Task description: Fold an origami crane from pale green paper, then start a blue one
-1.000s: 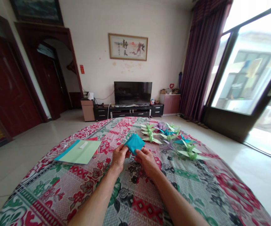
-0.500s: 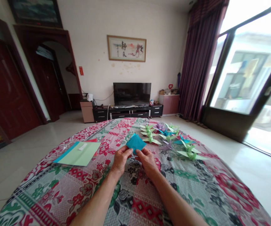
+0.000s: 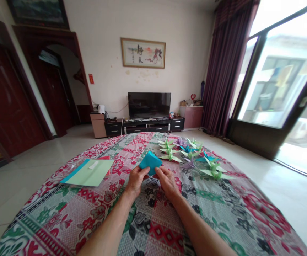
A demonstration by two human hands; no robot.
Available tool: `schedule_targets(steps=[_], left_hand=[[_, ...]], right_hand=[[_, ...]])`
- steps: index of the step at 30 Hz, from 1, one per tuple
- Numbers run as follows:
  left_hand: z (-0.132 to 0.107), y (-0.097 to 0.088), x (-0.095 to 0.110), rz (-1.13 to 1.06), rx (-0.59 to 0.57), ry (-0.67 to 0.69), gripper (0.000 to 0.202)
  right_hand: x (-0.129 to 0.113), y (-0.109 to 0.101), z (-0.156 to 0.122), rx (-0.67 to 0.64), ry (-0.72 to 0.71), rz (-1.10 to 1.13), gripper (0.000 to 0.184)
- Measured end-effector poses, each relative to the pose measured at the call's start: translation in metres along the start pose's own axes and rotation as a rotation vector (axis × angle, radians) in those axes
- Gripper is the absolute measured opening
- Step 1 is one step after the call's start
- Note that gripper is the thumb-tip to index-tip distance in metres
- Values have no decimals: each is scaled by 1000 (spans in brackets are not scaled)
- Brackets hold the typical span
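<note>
Between my two hands is a folded piece of blue origami paper [image 3: 150,162], held up just over the tablecloth. My left hand [image 3: 137,179] pinches its lower left edge between thumb and fingers. On the lower right edge, my right hand [image 3: 167,181] has a like pinch. Beyond and to the right stand several folded paper cranes, among them a green crane [image 3: 170,155], a purple crane [image 3: 189,163] and a blue crane [image 3: 207,157]. To the left lies a stack of paper sheets [image 3: 92,174], light green on top with blue and red showing at its edges.
A flowered cloth [image 3: 95,217] covers the round table. A small white slip [image 3: 93,165] rests on the paper stack. Past the table are a television [image 3: 149,105] on a low black cabinet [image 3: 113,128], a purple curtain [image 3: 220,71] and a glass door [image 3: 270,85].
The blue paper has tipped and turned a little to the left in my fingers, and its outline has gone from a wide diamond to a narrower shape. Both hands keep their hold.
</note>
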State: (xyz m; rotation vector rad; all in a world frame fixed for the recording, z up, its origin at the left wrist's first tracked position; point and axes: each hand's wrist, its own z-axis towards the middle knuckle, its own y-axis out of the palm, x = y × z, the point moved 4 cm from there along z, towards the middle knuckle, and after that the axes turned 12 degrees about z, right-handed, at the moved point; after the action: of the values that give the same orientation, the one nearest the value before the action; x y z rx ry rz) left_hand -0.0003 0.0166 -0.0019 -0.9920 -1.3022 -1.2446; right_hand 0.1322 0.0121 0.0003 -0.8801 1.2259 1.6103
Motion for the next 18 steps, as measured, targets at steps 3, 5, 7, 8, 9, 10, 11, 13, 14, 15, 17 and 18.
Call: schedule_targets(steps=[3,5,7,8,9,10,11,13,14,15,17,18], left_hand=[[0,1,-1,-34,-2,-44,27],[1,0,-3,-64,19,-102,29],[3,-2,-6,-96,42,-167,30],[3,-3,-7,-113,52,-194,30],[4,-3,-7,-129,61,-214,30],[4,-4,-8,-142,66,-228,30],[5,-4,-9,-149,68,-237,30],[5,-5,-9,-152,68,-243,28],[5,-5,-9,-151,66,-241,28],[5,-5,-9,-151,66,-237,27],[5,-5,-10,-149,69,-230,28],[5,-5,-10,-145,73,-229,28]], right_hand=[[7,0,1,-23,90,100,33],[11,2,1,-53,172,221,35],[14,4,1,-70,228,299,34],[15,5,0,-75,242,316,32],[15,6,0,-80,248,316,31],[14,6,0,-88,245,305,29],[14,7,0,-103,237,285,28],[12,8,-1,-136,210,225,26],[12,9,-1,-150,190,192,26],[11,9,-1,-159,170,162,26],[12,9,-1,-163,144,117,26],[12,9,-1,-157,137,105,27]])
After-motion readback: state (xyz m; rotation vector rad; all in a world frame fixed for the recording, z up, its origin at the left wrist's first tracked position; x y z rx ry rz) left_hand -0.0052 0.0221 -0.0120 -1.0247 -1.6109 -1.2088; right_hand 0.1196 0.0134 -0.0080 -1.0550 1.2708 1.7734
